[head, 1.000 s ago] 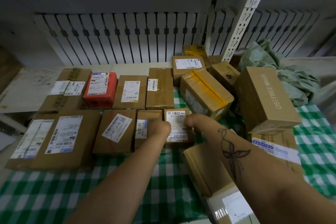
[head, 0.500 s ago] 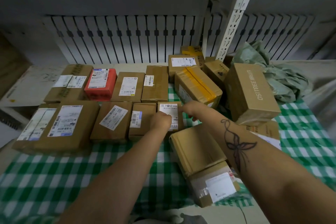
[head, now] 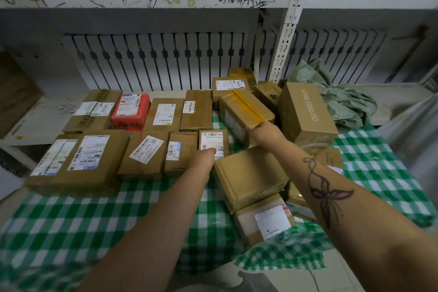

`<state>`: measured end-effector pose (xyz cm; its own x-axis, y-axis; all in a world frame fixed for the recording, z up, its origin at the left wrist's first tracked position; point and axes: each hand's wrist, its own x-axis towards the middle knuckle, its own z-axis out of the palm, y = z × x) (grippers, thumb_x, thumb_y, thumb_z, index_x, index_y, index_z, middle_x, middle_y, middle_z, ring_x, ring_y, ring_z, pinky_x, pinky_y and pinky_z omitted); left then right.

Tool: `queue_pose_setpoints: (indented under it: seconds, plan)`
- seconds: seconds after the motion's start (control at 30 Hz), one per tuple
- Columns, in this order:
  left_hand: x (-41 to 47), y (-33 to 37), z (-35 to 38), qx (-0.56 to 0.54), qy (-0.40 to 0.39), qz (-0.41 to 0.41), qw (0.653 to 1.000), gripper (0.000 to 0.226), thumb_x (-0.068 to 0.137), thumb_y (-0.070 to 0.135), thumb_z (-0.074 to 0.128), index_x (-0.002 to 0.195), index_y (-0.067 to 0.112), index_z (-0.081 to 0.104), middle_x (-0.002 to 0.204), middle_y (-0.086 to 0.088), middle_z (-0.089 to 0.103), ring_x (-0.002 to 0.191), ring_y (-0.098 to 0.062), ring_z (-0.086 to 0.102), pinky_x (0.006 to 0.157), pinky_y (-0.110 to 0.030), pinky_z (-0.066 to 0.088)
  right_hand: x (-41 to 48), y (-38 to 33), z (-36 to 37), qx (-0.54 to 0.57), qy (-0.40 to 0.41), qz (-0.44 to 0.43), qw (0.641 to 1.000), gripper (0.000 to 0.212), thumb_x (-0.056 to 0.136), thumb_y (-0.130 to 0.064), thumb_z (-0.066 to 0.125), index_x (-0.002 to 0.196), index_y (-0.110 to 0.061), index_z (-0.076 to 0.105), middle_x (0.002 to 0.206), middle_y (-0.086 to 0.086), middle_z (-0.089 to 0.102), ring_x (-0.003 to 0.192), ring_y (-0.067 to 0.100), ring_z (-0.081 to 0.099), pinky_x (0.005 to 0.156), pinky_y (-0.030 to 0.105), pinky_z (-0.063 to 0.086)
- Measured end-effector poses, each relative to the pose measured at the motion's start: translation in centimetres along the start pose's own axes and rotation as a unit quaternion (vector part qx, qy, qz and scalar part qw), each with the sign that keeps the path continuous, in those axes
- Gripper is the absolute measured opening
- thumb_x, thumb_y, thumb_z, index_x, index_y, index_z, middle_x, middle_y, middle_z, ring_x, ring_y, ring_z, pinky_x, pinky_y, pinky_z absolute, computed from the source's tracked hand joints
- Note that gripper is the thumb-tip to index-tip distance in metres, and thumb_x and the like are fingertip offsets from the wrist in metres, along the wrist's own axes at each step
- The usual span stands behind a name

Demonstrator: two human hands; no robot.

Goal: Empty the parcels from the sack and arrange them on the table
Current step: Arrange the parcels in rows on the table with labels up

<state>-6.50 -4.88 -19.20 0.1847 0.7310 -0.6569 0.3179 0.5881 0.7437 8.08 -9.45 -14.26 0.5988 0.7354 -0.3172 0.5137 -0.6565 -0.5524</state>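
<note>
Touching the small labelled parcel [head: 214,143] in the front row with left hand [head: 205,156], right hand [head: 262,128] at the yellow-taped box [head: 245,111]; cannot tell finger curl of either. Risks toppling the tilted OSITREE box [head: 307,114] if tugged.

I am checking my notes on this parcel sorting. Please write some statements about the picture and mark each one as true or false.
1. The red parcel lies in the back row. True.
2. The green sack lies crumpled at the right, behind the OSITREE box. True.
3. The left hand is on the OSITREE box. False: the left hand is on the small labelled parcel in the front row.
4. The tablecloth is plain blue. False: the tablecloth is green-and-white checked.
5. The right hand reaches to the yellow-taped box. True.
</note>
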Motion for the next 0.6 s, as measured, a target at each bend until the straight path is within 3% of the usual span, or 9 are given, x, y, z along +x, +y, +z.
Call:
queue_pose_setpoints:
  seconds: [0.07, 0.17, 0.33, 0.5, 0.6]
  plan:
    - [-1.0, -0.5, 0.1, 0.002, -0.02, -0.007, 1.0, 0.034, 0.094, 0.032, 0.047, 0.122, 0.013, 0.055, 0.118, -0.007, 0.059, 0.107, -0.027, 0.054, 0.095, -0.037, 0.044, -0.7, 1.0, 0.3, -0.019, -0.01, 0.021, 1.0, 0.039, 0.098, -0.03, 0.035, 0.131, -0.014, 0.049, 0.134, 0.006, 0.053, 0.119, 0.027, 0.052, 0.106, 0.04, 0.041]
    - [-2.4, -1.1, 0.4, -0.007, -0.035, -0.028, 0.999, 0.049, 0.095, 0.038, 0.047, 0.139, 0.019, 0.04, 0.138, -0.008, 0.047, 0.124, -0.03, 0.045, 0.102, -0.04, 0.037, -2.5, 1.9, 0.9, 0.014, 0.012, 0.088, 0.996, 0.056, 0.09, -0.049, 0.033, 0.132, -0.014, 0.046, 0.132, 0.011, 0.054, 0.117, 0.031, 0.053, 0.102, 0.045, 0.042]
    - [-4.2, -2.4, 0.8, -0.006, -0.075, -0.107, 0.991, 0.066, 0.085, 0.055, 0.051, 0.139, 0.02, 0.036, 0.135, -0.011, 0.045, 0.12, -0.034, 0.046, 0.103, -0.05, 0.038, -4.9, 2.3, 1.8, 0.044, 0.027, 0.124, 0.991, 0.056, 0.096, -0.036, 0.043, 0.142, -0.01, 0.027, 0.14, 0.016, 0.044, 0.128, 0.035, 0.044, 0.108, 0.05, 0.036]
    - [-5.1, -3.1, 0.4, -0.02, -0.094, -0.055, 0.994, 0.052, 0.088, 0.035, 0.058, 0.135, 0.019, 0.041, 0.129, -0.01, 0.052, 0.116, -0.033, 0.051, 0.098, -0.049, 0.043, -5.5, 2.0, 1.9, 0.053, 0.058, 0.081, 0.994, 0.043, 0.096, -0.033, 0.04, 0.134, -0.011, 0.04, 0.134, 0.014, 0.05, 0.122, 0.033, 0.05, 0.105, 0.049, 0.04]
    - [-4.9, -3.1, -1.0, -0.025, -0.067, -0.011, 0.997, 0.057, 0.086, 0.038, 0.059, 0.137, 0.023, 0.039, 0.127, -0.009, 0.054, 0.11, -0.032, 0.055, 0.096, -0.048, 0.047, -5.9, 1.9, 2.0, 0.071, 0.086, 0.064, 0.992, 0.037, 0.095, -0.032, 0.042, 0.126, -0.012, 0.048, 0.124, 0.011, 0.055, 0.113, 0.03, 0.054, 0.099, 0.044, 0.045]
